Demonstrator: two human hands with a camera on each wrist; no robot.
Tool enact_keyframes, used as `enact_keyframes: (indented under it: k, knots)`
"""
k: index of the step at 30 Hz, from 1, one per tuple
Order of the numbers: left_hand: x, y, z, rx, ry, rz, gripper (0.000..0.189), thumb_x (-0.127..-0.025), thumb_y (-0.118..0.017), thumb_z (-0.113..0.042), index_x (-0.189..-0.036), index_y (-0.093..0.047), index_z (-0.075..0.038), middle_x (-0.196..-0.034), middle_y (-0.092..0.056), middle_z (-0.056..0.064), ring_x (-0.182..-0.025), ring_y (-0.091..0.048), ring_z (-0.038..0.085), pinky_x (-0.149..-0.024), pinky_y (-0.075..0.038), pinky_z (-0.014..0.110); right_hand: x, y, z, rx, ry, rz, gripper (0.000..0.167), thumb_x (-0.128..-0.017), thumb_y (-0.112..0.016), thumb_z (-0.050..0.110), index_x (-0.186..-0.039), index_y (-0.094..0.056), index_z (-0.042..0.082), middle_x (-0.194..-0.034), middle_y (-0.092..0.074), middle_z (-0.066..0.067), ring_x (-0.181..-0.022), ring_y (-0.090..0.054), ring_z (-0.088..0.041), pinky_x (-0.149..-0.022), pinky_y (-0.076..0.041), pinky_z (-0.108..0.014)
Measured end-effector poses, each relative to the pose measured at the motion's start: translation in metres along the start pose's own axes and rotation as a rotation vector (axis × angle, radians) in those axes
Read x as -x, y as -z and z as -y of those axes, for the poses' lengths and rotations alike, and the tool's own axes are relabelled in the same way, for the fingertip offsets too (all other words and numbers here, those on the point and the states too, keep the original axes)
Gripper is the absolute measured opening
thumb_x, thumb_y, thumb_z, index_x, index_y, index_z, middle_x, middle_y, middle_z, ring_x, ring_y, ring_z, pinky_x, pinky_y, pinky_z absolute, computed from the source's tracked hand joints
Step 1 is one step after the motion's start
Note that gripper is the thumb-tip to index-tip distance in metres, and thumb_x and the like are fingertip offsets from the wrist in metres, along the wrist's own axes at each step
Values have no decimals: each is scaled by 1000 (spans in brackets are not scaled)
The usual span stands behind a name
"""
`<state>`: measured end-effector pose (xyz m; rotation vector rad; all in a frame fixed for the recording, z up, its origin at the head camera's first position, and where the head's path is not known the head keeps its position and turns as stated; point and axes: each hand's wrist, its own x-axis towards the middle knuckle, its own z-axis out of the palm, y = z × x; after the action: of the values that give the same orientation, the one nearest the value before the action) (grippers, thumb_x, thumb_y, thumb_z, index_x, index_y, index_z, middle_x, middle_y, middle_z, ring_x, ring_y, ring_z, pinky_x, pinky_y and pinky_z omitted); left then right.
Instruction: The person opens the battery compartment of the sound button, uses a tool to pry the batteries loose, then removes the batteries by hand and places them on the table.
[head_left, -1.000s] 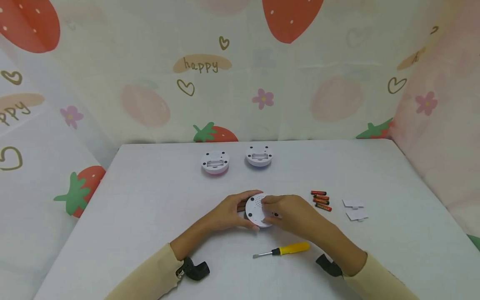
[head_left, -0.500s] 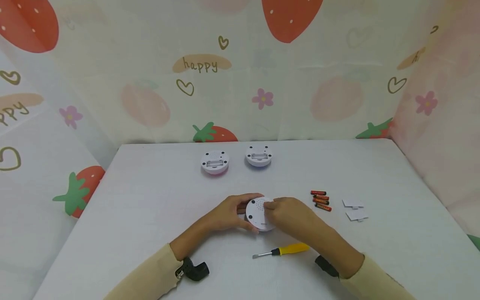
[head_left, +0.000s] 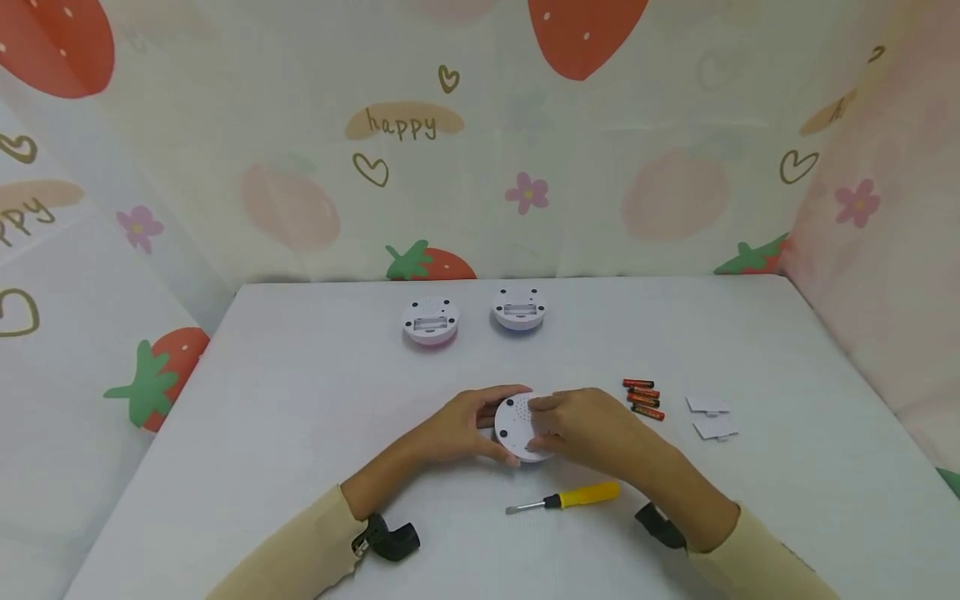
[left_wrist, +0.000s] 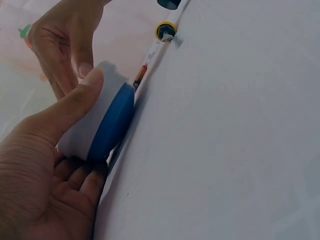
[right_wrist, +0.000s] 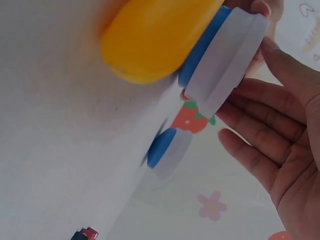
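Observation:
A round device [head_left: 517, 429] with a white back, speaker holes, black feet and a blue front side [left_wrist: 114, 120] is held just above the table. My left hand [head_left: 457, 427] grips it by the left edge, thumb on the near rim and fingers round the far side. My right hand [head_left: 592, 429] lies over the right part of the white back, its fingers [right_wrist: 255, 112] fairly straight and touching it. That part of the back is hidden in the head view. A yellow-handled screwdriver [head_left: 585, 495] lies on the table just in front of the hands.
Two similar round devices [head_left: 431, 322] lie at the back of the table, their battery bays uncovered. Several red-and-black batteries [head_left: 642, 400] lie right of my right hand. Further right are two small white covers [head_left: 711, 417]. Printed fabric walls [head_left: 480, 208] surround the table.
My right hand's fingers drew together over the device's back half a second ago and are now spread on it again. The device and left hand have barely shifted.

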<state>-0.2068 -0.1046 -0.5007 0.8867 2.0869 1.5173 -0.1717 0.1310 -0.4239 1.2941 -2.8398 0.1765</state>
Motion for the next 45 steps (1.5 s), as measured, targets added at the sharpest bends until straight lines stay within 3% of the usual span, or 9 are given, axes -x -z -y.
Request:
enact_keyframes:
  k: [9, 18, 25, 36, 39, 42, 45]
  knots:
    - [-1, 0, -1, 26, 6, -28, 90, -74, -92, -10, -152, -47, -17, -146, -56, 0, -125, -60, 11, -105, -47, 25, 0, 0, 0, 3, 7, -13, 33, -89, -78, 38, -106, -79, 9, -120, -73, -5, -105, -72, -24, -88, -59, -36]
    - [-2, -1, 1, 22, 3, -37, 91, -73, -92, -9, -152, -47, -14, -146, -56, 0, -124, -60, 11, -105, -47, 25, 0, 1, 1, -51, -27, 33, 34, -90, -78, 35, -112, -78, 9, -124, -72, -5, -109, -71, -25, -91, -58, -38]
    - [-2, -1, 1, 44, -4, -37, 91, -73, -92, -8, -152, -47, -13, -145, -57, 1, -124, -61, 13, -104, -48, 26, 0, 2, 4, -3, -22, 32, 28, -90, -78, 33, -107, -79, 10, -122, -72, -4, -109, -71, -24, -92, -58, -38]
    - [-2, 0, 1, -2, -4, -52, 91, -72, -94, -15, -151, -48, -14, -142, -59, 0, -123, -62, 13, -104, -49, 26, -2, 1, 9, 53, 25, 25, 24, -91, -77, 31, -103, -79, 11, -118, -74, -5, -104, -72, -24, -89, -59, -36]
    - [-2, 0, 1, -1, 4, -60, 91, -72, -94, -13, -151, -49, -15, -141, -60, 1, -122, -62, 12, -103, -49, 26, -3, 0, 10, 86, 54, 26, 23, -91, -78, 29, -104, -80, 10, -114, -75, -4, -99, -73, -21, -87, -59, -32]
    - [-2, -2, 1, 6, 8, -56, 89, -71, -94, -11, -149, -51, -15, -141, -60, 1, -121, -63, 12, -103, -50, 26, -3, 0, 10, 198, 86, 74, 24, -86, -83, 21, -107, -79, 8, -113, -75, -4, -98, -73, -21, -87, -59, -33]
    - [-2, -5, -1, 39, 11, -23, 86, -72, -93, -9, -148, -52, -15, -142, -59, 1, -121, -63, 13, -102, -50, 26, -3, 0, 5, 298, 53, 132, 27, -80, -87, 14, -105, -80, 9, -106, -75, -2, -92, -73, -20, -85, -60, -32]
